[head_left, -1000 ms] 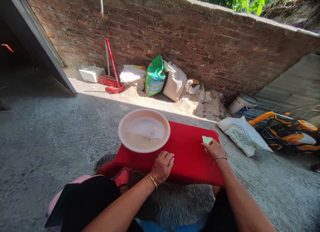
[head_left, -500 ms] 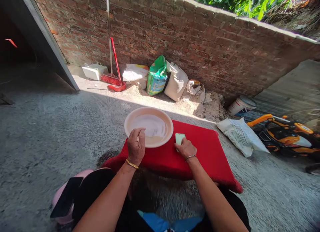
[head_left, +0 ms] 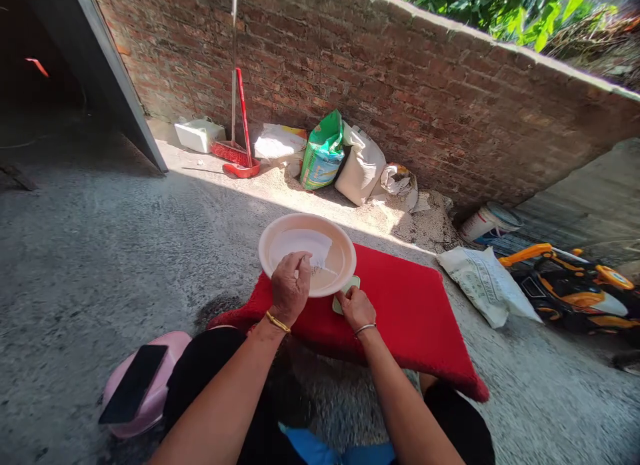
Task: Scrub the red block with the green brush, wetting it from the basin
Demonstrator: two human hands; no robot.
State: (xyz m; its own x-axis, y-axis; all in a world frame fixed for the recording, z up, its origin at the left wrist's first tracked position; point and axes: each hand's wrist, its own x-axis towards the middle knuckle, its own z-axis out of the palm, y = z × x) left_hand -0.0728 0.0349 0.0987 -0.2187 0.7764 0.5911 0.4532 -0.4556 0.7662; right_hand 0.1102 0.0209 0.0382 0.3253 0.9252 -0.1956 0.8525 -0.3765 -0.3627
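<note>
Red mat (head_left: 400,305), basin (head_left: 345,251) w/ white powder (head_left: 300,241), left hand (head_left: 290,285) on rim

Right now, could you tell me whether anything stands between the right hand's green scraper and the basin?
Nothing visible does. The right hand holds the green scraper right at the basin rim, while the left hand grips the near rim beside it.

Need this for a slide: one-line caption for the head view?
Left hand grips basin rim; right hand holds green scraper on red mat.
</note>
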